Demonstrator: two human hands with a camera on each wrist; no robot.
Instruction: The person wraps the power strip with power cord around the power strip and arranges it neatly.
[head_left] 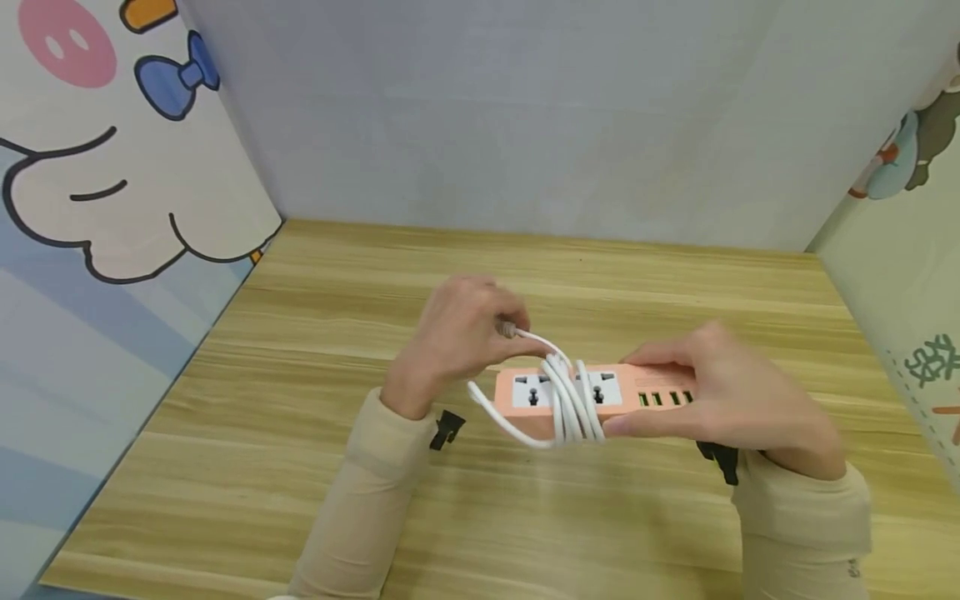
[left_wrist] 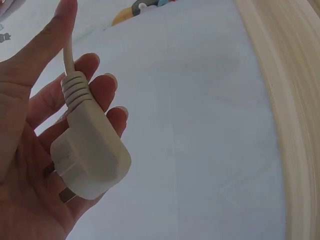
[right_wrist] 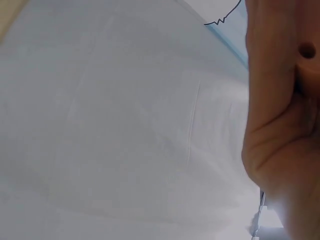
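Note:
An orange power strip with white socket panels and several USB ports is held above the table. My right hand grips its right end, thumb on the near side and fingers on the far side. In the right wrist view only part of that hand and a bit of the orange casing show. A white cord is wound several times round the strip's middle, with a loose loop at its left. My left hand holds the plug end; in the left wrist view the white plug lies in the curled fingers.
Below is a wood-grain table, with a pale grey wall panel along its back edge. Cartoon-printed panels stand at the left and right. Black clips sit by the wrists.

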